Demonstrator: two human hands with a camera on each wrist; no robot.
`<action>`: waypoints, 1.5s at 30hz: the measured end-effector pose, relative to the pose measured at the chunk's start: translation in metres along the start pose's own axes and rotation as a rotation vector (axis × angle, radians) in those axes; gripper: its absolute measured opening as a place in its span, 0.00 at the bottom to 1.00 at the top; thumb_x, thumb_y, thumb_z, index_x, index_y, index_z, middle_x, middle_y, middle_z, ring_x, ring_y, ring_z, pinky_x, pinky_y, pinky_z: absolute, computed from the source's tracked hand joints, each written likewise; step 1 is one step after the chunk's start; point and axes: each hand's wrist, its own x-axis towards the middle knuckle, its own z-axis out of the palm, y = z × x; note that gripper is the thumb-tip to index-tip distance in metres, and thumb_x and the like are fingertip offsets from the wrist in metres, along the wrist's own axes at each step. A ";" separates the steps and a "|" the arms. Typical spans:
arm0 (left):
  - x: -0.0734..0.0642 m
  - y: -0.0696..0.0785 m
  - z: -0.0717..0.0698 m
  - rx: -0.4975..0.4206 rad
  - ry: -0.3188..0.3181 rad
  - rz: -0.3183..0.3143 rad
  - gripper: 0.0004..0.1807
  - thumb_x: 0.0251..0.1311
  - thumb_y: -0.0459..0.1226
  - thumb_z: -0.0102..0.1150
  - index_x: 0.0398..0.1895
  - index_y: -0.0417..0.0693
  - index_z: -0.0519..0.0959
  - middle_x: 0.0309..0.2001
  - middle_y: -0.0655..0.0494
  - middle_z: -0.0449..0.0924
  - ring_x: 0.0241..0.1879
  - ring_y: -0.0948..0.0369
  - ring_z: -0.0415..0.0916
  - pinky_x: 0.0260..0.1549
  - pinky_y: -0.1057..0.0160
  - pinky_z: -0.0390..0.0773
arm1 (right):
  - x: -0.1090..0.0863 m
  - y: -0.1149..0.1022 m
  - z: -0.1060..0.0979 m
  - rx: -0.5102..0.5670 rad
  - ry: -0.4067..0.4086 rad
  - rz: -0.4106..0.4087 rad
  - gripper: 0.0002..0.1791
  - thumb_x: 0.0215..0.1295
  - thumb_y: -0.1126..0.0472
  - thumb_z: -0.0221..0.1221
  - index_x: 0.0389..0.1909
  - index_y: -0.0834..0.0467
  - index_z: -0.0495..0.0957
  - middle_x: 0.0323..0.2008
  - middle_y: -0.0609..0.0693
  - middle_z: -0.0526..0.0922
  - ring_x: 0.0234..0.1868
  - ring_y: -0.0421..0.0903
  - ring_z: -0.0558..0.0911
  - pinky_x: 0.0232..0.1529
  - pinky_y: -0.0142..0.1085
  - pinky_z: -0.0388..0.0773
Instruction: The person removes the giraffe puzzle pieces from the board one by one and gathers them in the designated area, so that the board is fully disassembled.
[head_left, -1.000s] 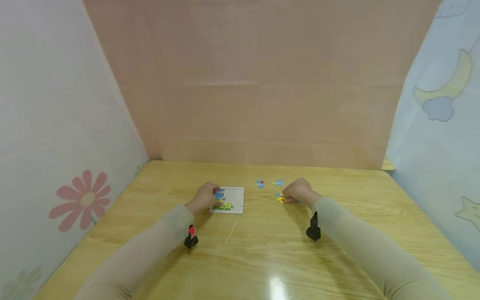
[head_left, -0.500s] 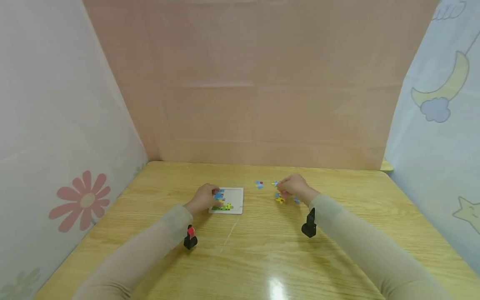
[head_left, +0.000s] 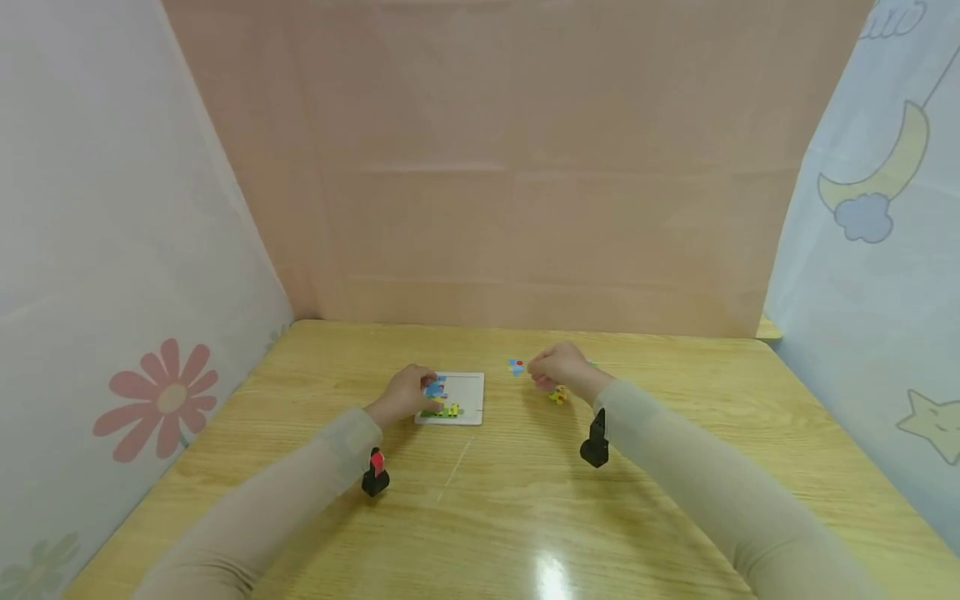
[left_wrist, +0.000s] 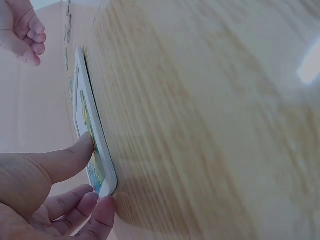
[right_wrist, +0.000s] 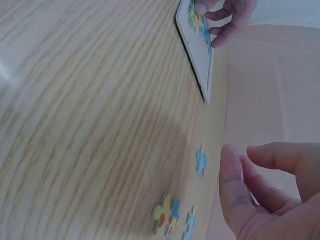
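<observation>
A square white puzzle tray (head_left: 471,400) lies on the table, with joined green, yellow and blue pieces (head_left: 452,411) along its left and near sides. My left hand (head_left: 405,393) holds the tray at its left edge. Its thumb (left_wrist: 82,147) presses on the pieces, while the other fingers touch the tray's rim and corner. Right of the tray, my right hand (head_left: 566,367) hovers above the loose pieces. Its fingers are bent, a gap shows between thumb and fingers (right_wrist: 232,185), and nothing is visible between them.
Beneath and around my right hand lie loose jigsaw pieces: a blue one with a red dot (right_wrist: 201,161), a yellow one with red spots (right_wrist: 164,217) and a blue-yellow one (right_wrist: 190,223). A pinkish-brown sheet (head_left: 480,208) stands behind the table (head_left: 495,508), with pale walls at both sides.
My right hand has moved left and slightly away from me, from the yellow piece past the blue-yellow piece toward the red-dotted one. My left hand stays at the tray.
</observation>
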 end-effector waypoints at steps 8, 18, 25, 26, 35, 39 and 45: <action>0.004 -0.005 0.000 -0.014 0.000 0.016 0.30 0.48 0.34 0.74 0.56 0.37 0.76 0.47 0.48 0.75 0.42 0.55 0.69 0.50 0.55 0.74 | 0.009 -0.013 0.012 0.012 -0.027 -0.007 0.16 0.67 0.65 0.57 0.51 0.71 0.78 0.43 0.63 0.83 0.39 0.52 0.85 0.48 0.43 0.82; 0.002 -0.006 -0.003 0.033 -0.035 0.047 0.30 0.51 0.35 0.73 0.58 0.36 0.75 0.44 0.48 0.73 0.41 0.56 0.67 0.46 0.57 0.73 | 0.024 -0.015 0.043 0.110 -0.045 -0.007 0.13 0.65 0.67 0.59 0.47 0.71 0.80 0.36 0.60 0.84 0.31 0.46 0.84 0.45 0.41 0.84; 0.001 0.000 -0.009 0.043 -0.078 0.031 0.31 0.51 0.33 0.72 0.60 0.35 0.74 0.48 0.47 0.74 0.44 0.55 0.68 0.52 0.55 0.73 | 0.026 -0.023 0.066 0.125 -0.077 -0.003 0.12 0.64 0.67 0.60 0.45 0.69 0.82 0.35 0.59 0.85 0.31 0.46 0.84 0.42 0.40 0.84; 0.001 0.000 -0.009 0.047 -0.082 0.028 0.31 0.51 0.33 0.72 0.60 0.35 0.74 0.48 0.47 0.73 0.44 0.55 0.68 0.53 0.55 0.73 | 0.026 -0.025 0.070 0.127 -0.085 -0.007 0.12 0.64 0.67 0.60 0.45 0.69 0.82 0.34 0.58 0.85 0.30 0.46 0.84 0.41 0.40 0.84; 0.003 -0.004 -0.008 0.061 -0.097 0.037 0.32 0.51 0.32 0.72 0.61 0.37 0.74 0.46 0.48 0.74 0.44 0.55 0.69 0.53 0.54 0.73 | 0.017 -0.028 0.093 0.009 -0.134 -0.044 0.09 0.62 0.66 0.62 0.37 0.68 0.85 0.24 0.54 0.85 0.22 0.40 0.80 0.33 0.33 0.83; 0.004 -0.003 -0.010 0.076 -0.086 0.052 0.31 0.51 0.31 0.72 0.61 0.36 0.74 0.47 0.47 0.74 0.45 0.54 0.70 0.55 0.52 0.73 | 0.016 -0.030 0.098 -0.019 -0.127 -0.070 0.07 0.61 0.66 0.63 0.37 0.66 0.85 0.27 0.55 0.86 0.22 0.40 0.80 0.31 0.32 0.82; 0.004 -0.003 -0.012 0.095 -0.082 0.043 0.31 0.50 0.31 0.72 0.60 0.36 0.75 0.49 0.45 0.75 0.48 0.52 0.71 0.57 0.50 0.72 | 0.016 -0.032 0.106 -0.115 -0.138 -0.118 0.04 0.56 0.67 0.66 0.31 0.63 0.86 0.25 0.52 0.85 0.23 0.40 0.78 0.27 0.29 0.77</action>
